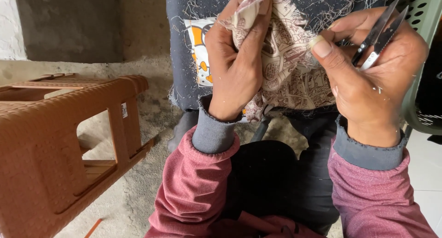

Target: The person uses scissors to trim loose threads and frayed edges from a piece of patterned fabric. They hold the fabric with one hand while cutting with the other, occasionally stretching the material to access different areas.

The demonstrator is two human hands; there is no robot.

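Note:
My left hand (237, 58) grips a bunched piece of beige printed cloth (287, 74) with frayed edges, held up in front of me. My right hand (373, 77) pinches the cloth's edge between thumb and forefinger and also holds small thread snips (380, 35) in the palm, blades pointing up and to the right. Both wrists wear grey cuffs under maroon sleeves. Loose thread ends hang from the cloth.
A brown plastic stool (50, 141) lies tipped on the concrete floor at left. A dark fabric sheet (184, 58) covered in thread scraps, with an orange and white patch, hangs behind the cloth. A green perforated basket (423, 58) stands at right.

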